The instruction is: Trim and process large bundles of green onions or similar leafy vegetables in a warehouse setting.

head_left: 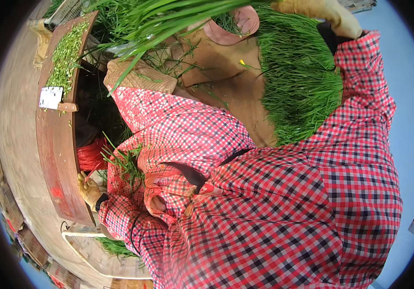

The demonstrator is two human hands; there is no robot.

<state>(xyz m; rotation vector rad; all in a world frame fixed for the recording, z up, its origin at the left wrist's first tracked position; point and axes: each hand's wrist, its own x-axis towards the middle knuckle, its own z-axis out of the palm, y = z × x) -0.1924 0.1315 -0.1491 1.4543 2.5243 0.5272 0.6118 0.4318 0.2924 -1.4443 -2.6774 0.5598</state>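
Gripping green stalk bundle (168,19) in gloved left hand (139,77); right hand (322,12) resting on trimmed pile (298,82), grip unclear; much uncut.

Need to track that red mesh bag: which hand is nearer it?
Left. The left hand sits just below the red mesh bag; the right hand is far off at the top, above the pile of green stalks.

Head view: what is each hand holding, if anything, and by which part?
The left hand, gloved, shows no clear grip. The right hand, gloved, rests at the top edge of the grass pile; a hold cannot be told.
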